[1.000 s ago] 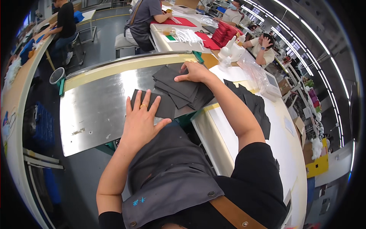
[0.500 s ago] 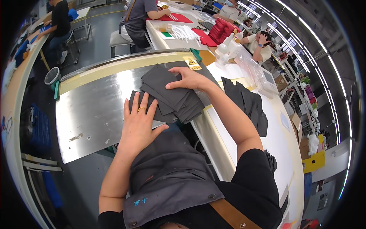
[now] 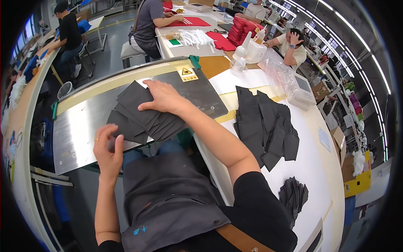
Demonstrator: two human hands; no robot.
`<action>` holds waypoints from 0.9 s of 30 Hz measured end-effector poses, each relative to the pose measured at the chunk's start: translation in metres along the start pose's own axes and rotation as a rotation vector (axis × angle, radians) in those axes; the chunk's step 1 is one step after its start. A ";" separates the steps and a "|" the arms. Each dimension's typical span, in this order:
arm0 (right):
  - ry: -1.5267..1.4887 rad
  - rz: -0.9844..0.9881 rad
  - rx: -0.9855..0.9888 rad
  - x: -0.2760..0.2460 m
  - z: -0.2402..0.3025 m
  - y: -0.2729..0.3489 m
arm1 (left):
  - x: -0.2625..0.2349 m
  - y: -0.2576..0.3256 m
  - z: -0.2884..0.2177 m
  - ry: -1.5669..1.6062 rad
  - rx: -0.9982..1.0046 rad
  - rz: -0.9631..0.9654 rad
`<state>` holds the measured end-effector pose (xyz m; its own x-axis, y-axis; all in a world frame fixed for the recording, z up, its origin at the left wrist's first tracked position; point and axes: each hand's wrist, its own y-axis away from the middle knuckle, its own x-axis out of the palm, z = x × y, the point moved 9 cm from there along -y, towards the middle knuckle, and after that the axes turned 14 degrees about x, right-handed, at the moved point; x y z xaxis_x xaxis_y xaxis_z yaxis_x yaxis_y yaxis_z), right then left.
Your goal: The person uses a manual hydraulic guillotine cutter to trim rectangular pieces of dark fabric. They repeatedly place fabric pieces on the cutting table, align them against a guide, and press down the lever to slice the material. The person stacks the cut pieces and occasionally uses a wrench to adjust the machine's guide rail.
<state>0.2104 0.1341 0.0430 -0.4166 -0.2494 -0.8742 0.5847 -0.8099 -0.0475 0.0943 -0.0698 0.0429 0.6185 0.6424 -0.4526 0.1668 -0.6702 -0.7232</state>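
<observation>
A fanned pile of flat black pieces, seemingly cloth [image 3: 136, 105], lies on a metal plate [image 3: 77, 126] in front of me. On the pile's far right part rests my right hand [image 3: 163, 97], its thumb spread from the fingers and pressing the top pieces. My left hand [image 3: 108, 147] hovers at the pile's left near corner. Its fingers are bent and the thumb stands apart, with nothing seen between them. The pieces' lower layers are hidden under the top ones.
Right of the plate, more black pieces [image 3: 266, 126] and a bunched black stack [image 3: 293, 197] lie on a white table [image 3: 317, 168]. A warning label [image 3: 187, 73] marks the plate's far edge. Clear bottles [image 3: 240, 56] and red cloth [image 3: 243, 31] stand beyond. Other people sit at tables farther off.
My left hand has come off the pile and moved to its left, its fingers now bent. My right hand stays on the pile. The whole view has shifted, showing more of the right table.
</observation>
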 end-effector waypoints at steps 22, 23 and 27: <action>-1.252 0.624 0.163 0.036 0.011 0.017 | 0.071 0.076 0.002 1.607 -1.067 0.062; -1.297 0.659 0.148 0.032 0.016 0.020 | 0.071 0.075 0.002 1.539 -1.019 0.094; -1.337 0.724 0.053 0.021 0.056 0.023 | 0.064 0.079 0.007 1.446 -0.908 0.105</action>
<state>0.1760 0.0803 0.0503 -0.3821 -0.8484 0.3663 0.9208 -0.3162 0.2283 0.1417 -0.0790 -0.0474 0.7084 0.0935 0.6996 0.1172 -0.9930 0.0141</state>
